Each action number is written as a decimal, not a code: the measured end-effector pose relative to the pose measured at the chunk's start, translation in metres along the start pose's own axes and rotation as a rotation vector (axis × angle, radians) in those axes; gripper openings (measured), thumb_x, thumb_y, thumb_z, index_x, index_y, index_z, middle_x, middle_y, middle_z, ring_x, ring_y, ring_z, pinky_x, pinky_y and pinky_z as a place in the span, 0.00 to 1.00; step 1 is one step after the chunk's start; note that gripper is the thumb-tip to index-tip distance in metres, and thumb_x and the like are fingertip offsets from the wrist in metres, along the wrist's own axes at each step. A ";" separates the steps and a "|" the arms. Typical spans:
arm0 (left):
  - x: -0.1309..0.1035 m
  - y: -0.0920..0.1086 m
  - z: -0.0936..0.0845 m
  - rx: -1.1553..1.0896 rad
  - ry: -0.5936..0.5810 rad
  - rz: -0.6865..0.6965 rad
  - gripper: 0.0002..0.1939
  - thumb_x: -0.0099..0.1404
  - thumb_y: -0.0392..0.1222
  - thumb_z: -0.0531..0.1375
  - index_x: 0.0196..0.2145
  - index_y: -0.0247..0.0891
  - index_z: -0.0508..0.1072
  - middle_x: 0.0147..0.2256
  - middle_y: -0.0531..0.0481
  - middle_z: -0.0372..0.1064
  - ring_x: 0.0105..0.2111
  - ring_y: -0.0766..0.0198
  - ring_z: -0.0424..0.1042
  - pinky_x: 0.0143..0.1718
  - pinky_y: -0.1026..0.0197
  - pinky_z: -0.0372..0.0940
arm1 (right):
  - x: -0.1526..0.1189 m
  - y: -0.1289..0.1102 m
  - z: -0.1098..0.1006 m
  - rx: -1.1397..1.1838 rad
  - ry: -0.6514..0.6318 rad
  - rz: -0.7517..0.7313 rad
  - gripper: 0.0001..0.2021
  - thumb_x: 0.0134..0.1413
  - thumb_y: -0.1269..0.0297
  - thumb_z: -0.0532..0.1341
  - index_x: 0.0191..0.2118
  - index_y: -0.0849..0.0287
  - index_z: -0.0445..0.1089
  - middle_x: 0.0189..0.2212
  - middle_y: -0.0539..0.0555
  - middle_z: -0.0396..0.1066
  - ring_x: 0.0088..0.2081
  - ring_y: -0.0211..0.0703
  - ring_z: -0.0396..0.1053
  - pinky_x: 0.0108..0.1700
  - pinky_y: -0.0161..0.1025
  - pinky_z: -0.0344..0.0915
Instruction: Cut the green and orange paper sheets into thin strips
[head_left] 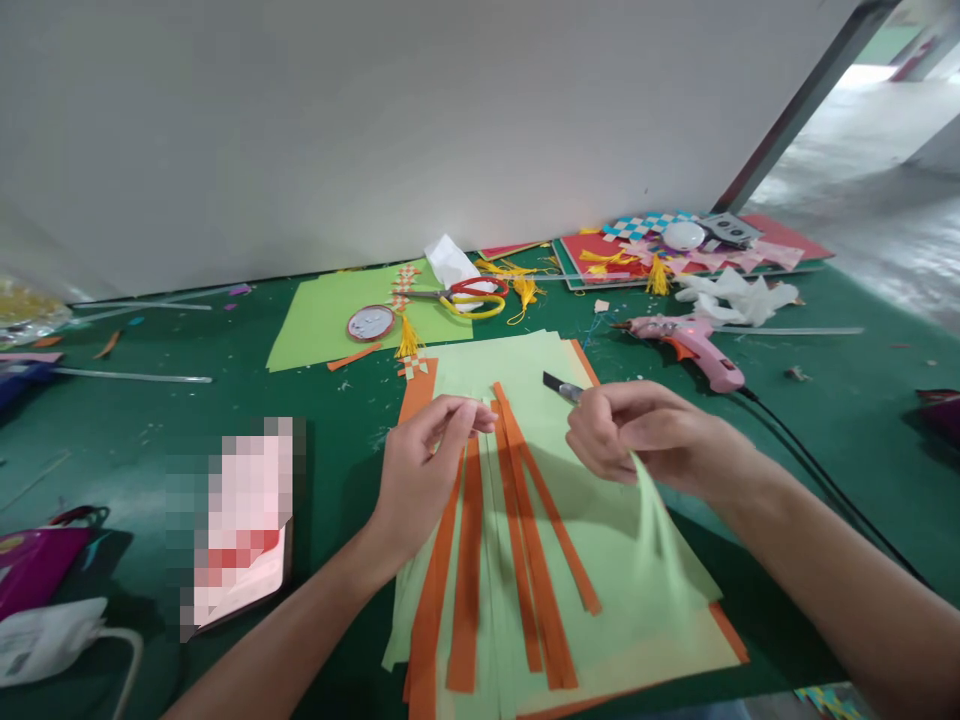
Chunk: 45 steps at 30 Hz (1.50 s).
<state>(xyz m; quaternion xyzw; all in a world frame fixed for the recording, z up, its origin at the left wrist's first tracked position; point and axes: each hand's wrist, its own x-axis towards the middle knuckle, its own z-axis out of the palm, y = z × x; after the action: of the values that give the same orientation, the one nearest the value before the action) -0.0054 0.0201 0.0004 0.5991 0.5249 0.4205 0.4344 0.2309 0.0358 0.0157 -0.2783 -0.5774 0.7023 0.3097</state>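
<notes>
Orange strips (466, 560) and light green strips fan out over stacked green and orange paper sheets (637, 600). My left hand (435, 460) is over the upper ends of the strips, its fingertips pressed together; what they hold, if anything, is too small to tell. To the right, my right hand (637, 430) is raised above the paper. It grips a craft knife (561, 387) with a dark blade pointing up and left. A pale green strip (660, 540), blurred by motion, hangs from the same hand.
A pink glue gun (694, 345) with a black cord lies at the right. Scissors (472, 297) and a yellow tassel (407, 337) rest on green paper behind. A blurred-out phone (244, 520) is at the left, near a white plug (52, 640). A wall stands behind the table.
</notes>
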 end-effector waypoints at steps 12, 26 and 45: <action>0.009 -0.014 -0.006 0.719 -0.076 0.392 0.13 0.71 0.39 0.51 0.50 0.40 0.69 0.48 0.45 0.71 0.52 0.54 0.66 0.55 0.55 0.56 | 0.015 0.034 0.008 -1.380 0.260 0.037 0.09 0.57 0.69 0.53 0.37 0.57 0.70 0.29 0.52 0.72 0.28 0.39 0.66 0.29 0.36 0.51; 0.007 -0.024 -0.007 1.212 0.042 0.452 0.05 0.60 0.31 0.56 0.33 0.39 0.65 0.29 0.52 0.68 0.32 0.60 0.69 0.32 0.61 0.58 | 0.015 0.044 0.011 -1.509 0.308 -0.183 0.11 0.62 0.69 0.52 0.43 0.58 0.72 0.36 0.53 0.77 0.32 0.41 0.72 0.30 0.36 0.56; 0.008 -0.013 -0.008 0.913 -0.014 0.125 0.03 0.62 0.37 0.56 0.35 0.41 0.64 0.31 0.54 0.69 0.29 0.63 0.69 0.27 0.64 0.57 | 0.014 0.043 0.011 -1.577 0.239 -0.203 0.13 0.64 0.68 0.49 0.38 0.58 0.71 0.26 0.50 0.72 0.25 0.38 0.63 0.27 0.38 0.47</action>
<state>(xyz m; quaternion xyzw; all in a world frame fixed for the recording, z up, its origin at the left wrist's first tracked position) -0.0159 0.0293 -0.0094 0.7625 0.6163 0.1678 0.1030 0.2086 0.0327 -0.0254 -0.4344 -0.8889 0.0215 0.1441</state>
